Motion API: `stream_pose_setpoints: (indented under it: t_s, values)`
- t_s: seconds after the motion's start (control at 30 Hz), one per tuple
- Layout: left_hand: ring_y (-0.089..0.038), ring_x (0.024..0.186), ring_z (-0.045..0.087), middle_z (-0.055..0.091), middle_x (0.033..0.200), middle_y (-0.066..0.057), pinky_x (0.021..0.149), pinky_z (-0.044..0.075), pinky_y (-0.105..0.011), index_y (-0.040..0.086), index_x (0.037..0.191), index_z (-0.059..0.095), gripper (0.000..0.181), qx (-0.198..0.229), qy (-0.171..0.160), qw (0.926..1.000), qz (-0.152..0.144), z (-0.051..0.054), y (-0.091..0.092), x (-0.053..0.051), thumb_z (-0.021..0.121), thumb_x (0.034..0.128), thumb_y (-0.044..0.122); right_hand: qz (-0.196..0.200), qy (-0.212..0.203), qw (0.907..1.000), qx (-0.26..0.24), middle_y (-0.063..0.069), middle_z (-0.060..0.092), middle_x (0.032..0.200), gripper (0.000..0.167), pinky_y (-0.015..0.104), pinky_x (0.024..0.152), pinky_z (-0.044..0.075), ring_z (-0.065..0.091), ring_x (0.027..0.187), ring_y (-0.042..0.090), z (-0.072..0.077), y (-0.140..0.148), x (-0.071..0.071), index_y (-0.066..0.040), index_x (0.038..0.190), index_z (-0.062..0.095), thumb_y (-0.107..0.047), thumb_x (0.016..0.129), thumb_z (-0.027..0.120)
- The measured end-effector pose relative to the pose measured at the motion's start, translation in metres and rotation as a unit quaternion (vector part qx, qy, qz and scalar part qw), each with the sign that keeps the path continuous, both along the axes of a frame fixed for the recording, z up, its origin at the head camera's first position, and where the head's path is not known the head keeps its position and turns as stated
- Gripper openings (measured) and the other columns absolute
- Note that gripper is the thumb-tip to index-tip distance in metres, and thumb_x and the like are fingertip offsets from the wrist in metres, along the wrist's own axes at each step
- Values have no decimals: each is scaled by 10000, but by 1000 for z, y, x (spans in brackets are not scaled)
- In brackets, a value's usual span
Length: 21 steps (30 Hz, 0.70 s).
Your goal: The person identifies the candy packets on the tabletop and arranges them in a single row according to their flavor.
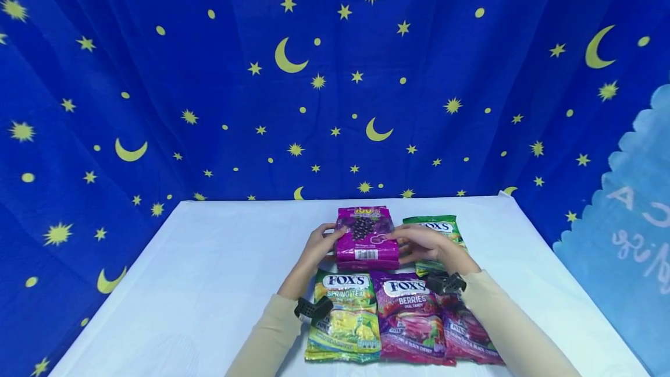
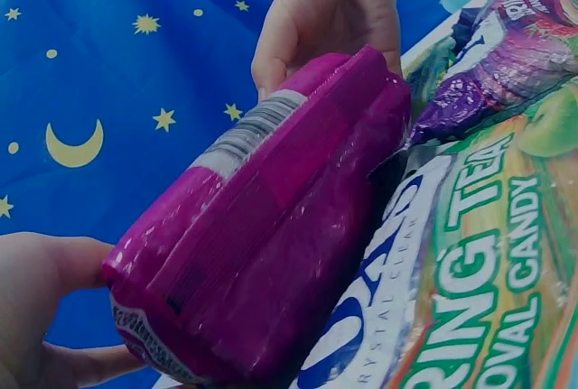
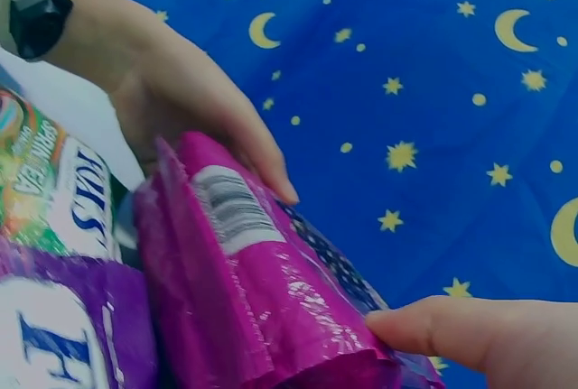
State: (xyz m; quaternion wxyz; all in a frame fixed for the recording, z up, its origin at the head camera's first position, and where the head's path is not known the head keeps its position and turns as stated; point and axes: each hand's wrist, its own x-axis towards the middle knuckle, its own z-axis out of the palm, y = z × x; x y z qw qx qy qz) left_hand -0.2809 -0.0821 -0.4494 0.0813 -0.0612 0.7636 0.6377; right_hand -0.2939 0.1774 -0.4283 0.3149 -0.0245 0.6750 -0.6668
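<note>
A magenta candy bag [image 1: 361,240] with a dark grape picture and a barcode is held between my two hands behind the front row of bags. My left hand [image 1: 318,243] grips its left side, thumb on the top edge and fingers lower down the side. On the other side, my right hand [image 1: 423,242] holds it with the thumb near the top. Both wrist views show the bag's folded end seam and barcode [image 2: 248,132]. Just in front lie a yellow-green Fox's Spring Tea bag [image 1: 345,319] and a purple Fox's Berries bag [image 1: 410,324].
Another Berries bag [image 1: 468,330] lies at the right of the front row, partly under my right forearm. A green Fox's bag [image 1: 450,224] is behind my right hand. The white table [image 1: 209,284] meets a blue star-patterned curtain [image 1: 241,92] at the back.
</note>
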Motion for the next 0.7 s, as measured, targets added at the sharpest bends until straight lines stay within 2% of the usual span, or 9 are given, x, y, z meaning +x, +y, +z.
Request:
stream_pose_setpoints:
  t_s: [0.27,0.4,0.5,0.7]
  values:
    - [-372,1188,529,534,1342,-209,1018,409,-515,35,1401,495,591,-309,176,9987,363,1,-9,1,611,926,368,-541,9,9983,-214,218,486,1125,639,483,808,558,605,908,282,-5,-25,3,113,1407,262,-128,923,600]
    - [-383,1260,461,522,1364,-199,1063,347,-529,60,1405,499,574,-430,359,9970,542,2,-16,1,597,937,377,-836,146,9962,-200,279,460,1240,740,487,806,558,595,948,298,-5,-40,5,85,1466,186,-133,911,622]
    - [-379,1274,439,539,1343,-183,1070,325,-539,97,1398,518,559,-619,452,9943,739,5,-22,0,597,933,397,-994,283,9945,-145,272,458,1312,741,459,778,570,596,930,279,-5,-51,6,38,1485,212,-151,907,635]
    - [-367,1299,403,541,1325,-172,1093,278,-545,124,1384,540,521,-773,607,9900,1015,8,-38,2,625,921,347,-1041,569,9929,-25,248,507,1284,729,422,730,582,633,910,263,-7,-75,7,-14,1480,261,-167,880,648]
